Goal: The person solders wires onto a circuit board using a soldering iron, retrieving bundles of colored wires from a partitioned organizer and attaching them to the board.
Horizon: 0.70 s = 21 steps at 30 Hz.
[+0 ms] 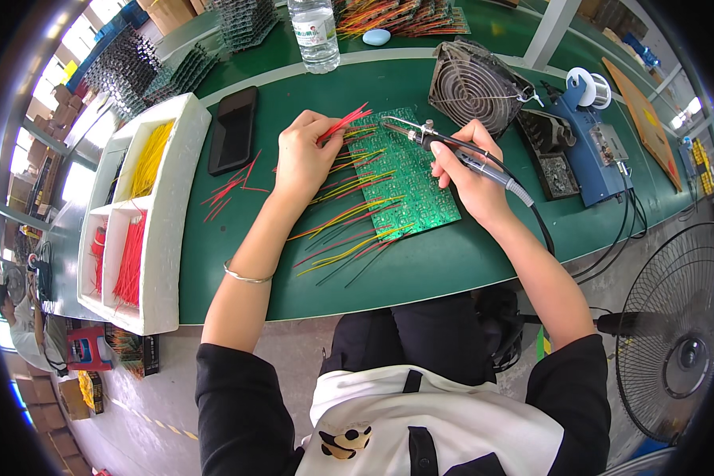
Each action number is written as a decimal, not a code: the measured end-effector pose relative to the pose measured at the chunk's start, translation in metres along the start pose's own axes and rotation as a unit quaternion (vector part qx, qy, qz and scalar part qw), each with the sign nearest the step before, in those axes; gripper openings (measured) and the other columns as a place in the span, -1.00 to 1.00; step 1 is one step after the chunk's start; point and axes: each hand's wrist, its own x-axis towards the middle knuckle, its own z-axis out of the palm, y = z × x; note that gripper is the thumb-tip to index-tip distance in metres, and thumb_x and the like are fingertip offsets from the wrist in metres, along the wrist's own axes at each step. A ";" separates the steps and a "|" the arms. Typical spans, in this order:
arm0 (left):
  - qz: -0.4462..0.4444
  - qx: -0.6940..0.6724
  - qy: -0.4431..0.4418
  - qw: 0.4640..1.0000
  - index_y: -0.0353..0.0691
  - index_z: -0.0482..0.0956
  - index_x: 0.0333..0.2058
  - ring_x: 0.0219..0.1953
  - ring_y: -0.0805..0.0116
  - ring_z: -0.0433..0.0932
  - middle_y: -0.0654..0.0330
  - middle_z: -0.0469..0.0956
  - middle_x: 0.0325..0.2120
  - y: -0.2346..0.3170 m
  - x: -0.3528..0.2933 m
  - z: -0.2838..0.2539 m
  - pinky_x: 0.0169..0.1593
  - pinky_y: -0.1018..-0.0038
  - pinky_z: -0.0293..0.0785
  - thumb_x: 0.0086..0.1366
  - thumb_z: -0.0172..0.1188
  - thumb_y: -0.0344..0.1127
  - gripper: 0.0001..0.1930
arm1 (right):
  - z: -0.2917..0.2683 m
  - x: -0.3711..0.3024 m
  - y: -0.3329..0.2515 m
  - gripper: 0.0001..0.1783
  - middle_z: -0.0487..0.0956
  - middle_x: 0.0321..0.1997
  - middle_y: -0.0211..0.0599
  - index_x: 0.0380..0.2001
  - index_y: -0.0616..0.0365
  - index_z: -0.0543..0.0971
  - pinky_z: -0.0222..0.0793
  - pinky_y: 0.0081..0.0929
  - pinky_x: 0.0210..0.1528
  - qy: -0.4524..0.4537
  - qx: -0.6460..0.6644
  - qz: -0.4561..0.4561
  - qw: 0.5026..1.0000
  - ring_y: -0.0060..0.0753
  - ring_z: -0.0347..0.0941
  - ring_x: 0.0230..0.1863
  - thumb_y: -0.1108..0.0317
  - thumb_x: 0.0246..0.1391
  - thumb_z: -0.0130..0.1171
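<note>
A green circuit board panel (420,190) lies on the green table in front of me, with red, yellow and black wires (349,208) sticking out from its left side. My left hand (308,151) is closed around a small bunch of red wires (347,120), whose ends point to the board's upper left. In my right hand (470,168) is a soldering iron (484,166) with a thin metal feed tube beside its tip. The tip is over the board's upper part, near the red wire ends; whether it touches cannot be made out.
Left stand a white foam tray (184,151) of sorted wires and a black phone (234,131); loose red wires (232,189) lie nearby. At the back are a water bottle (316,40) and a square fan (480,87). A blue soldering station (591,147) with cables stands right.
</note>
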 end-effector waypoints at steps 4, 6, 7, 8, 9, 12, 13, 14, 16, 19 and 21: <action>-0.011 0.005 -0.016 1.000 -0.25 0.64 -0.39 -0.59 0.41 0.40 0.19 0.49 -0.52 0.004 0.000 -0.001 -0.47 0.53 0.35 0.03 0.23 -0.45 -0.87 | -0.001 -0.001 0.001 -0.77 0.47 -0.58 -0.38 -0.47 0.18 0.30 0.33 -0.71 -0.62 0.000 0.001 0.012 1.000 -0.69 0.40 -0.62 0.43 0.02 0.18; -0.009 0.009 -0.019 1.000 -0.28 0.63 -0.39 -0.59 0.40 0.42 0.18 0.49 -0.51 0.003 0.000 -0.001 -0.47 0.51 0.38 0.03 0.23 -0.45 -0.87 | -0.001 -0.001 0.001 -0.77 0.47 -0.58 -0.38 -0.47 0.19 0.30 0.33 -0.71 -0.62 -0.001 0.002 0.010 1.000 -0.69 0.41 -0.62 0.43 0.02 0.18; -0.006 0.009 -0.017 1.000 -0.28 0.63 -0.39 -0.60 0.40 0.41 0.18 0.49 -0.51 0.002 0.000 -0.001 -0.48 0.52 0.38 0.02 0.23 -0.45 -0.87 | -0.001 -0.001 0.001 -0.77 0.47 -0.58 -0.38 -0.47 0.19 0.30 0.33 -0.71 -0.62 -0.002 0.002 0.009 1.000 -0.69 0.41 -0.61 0.43 0.02 0.18; -0.003 0.009 -0.015 1.000 -0.28 0.63 -0.39 -0.60 0.40 0.41 0.18 0.49 -0.51 0.002 0.000 0.000 -0.48 0.52 0.38 0.02 0.23 -0.45 -0.87 | -0.001 -0.001 0.001 -0.77 0.47 -0.58 -0.38 -0.47 0.19 0.30 0.33 -0.71 -0.62 -0.002 0.002 0.009 1.000 -0.69 0.41 -0.61 0.43 0.02 0.18; -0.003 0.009 -0.016 1.000 -0.28 0.63 -0.39 -0.60 0.40 0.41 0.18 0.49 -0.51 0.001 -0.001 0.000 -0.48 0.52 0.38 0.02 0.23 -0.45 -0.87 | -0.001 -0.001 0.001 -0.77 0.47 -0.58 -0.38 -0.46 0.18 0.31 0.33 -0.71 -0.62 -0.002 -0.002 0.009 1.000 -0.69 0.41 -0.60 0.43 0.02 0.19; 0.002 0.016 -0.015 1.000 -0.28 0.63 -0.39 -0.61 0.40 0.41 0.18 0.49 -0.51 0.002 -0.001 -0.001 -0.49 0.52 0.38 0.02 0.23 -0.45 -0.87 | 0.000 -0.001 0.001 -0.77 0.47 -0.59 -0.34 -0.47 0.18 0.30 0.33 -0.71 -0.62 -0.004 -0.017 0.007 1.000 -0.67 0.41 -0.61 0.42 0.02 0.18; -0.001 0.015 -0.016 1.000 -0.28 0.63 -0.39 -0.61 0.40 0.42 0.18 0.49 -0.51 0.002 -0.001 -0.001 -0.48 0.51 0.38 0.01 0.23 -0.46 -0.87 | 0.000 -0.001 0.000 -0.76 0.48 -0.61 -0.31 -0.47 0.17 0.29 0.33 -0.70 -0.62 -0.006 -0.029 0.004 1.000 -0.65 0.40 -0.63 0.42 0.03 0.18; -0.004 0.015 -0.018 1.000 -0.28 0.63 -0.39 -0.61 0.40 0.42 0.18 0.50 -0.51 0.003 -0.002 -0.001 -0.48 0.51 0.39 0.01 0.23 -0.46 -0.87 | 0.000 -0.001 0.001 -0.76 0.48 -0.61 -0.31 -0.47 0.17 0.29 0.33 -0.70 -0.62 -0.006 -0.029 0.005 1.000 -0.65 0.40 -0.63 0.42 0.03 0.18; -0.003 0.016 -0.017 1.000 -0.28 0.63 -0.39 -0.60 0.40 0.43 0.18 0.50 -0.51 0.003 -0.002 -0.001 -0.48 0.51 0.39 0.00 0.23 -0.46 -0.86 | 0.000 -0.001 0.001 -0.77 0.48 -0.60 -0.30 -0.47 0.17 0.30 0.32 -0.70 -0.62 -0.006 -0.025 0.001 1.000 -0.64 0.40 -0.64 0.41 0.03 0.18; 0.002 0.014 -0.011 1.000 -0.27 0.63 -0.39 -0.59 0.39 0.44 0.18 0.50 -0.51 0.002 -0.002 0.000 -0.47 0.50 0.40 0.00 0.23 -0.46 -0.86 | -0.001 -0.001 0.001 -0.78 0.49 -0.61 -0.29 -0.46 0.17 0.30 0.32 -0.69 -0.61 0.012 0.018 0.005 1.000 -0.63 0.39 -0.65 0.42 0.04 0.17; 0.005 0.013 -0.006 1.000 -0.27 0.63 -0.39 -0.59 0.38 0.45 0.18 0.50 -0.51 0.002 -0.001 0.000 -0.47 0.50 0.40 0.00 0.23 -0.46 -0.86 | -0.002 -0.001 0.001 -0.79 0.49 -0.61 -0.28 -0.46 0.17 0.31 0.32 -0.69 -0.61 0.013 0.017 0.005 1.000 -0.63 0.39 -0.66 0.42 0.04 0.16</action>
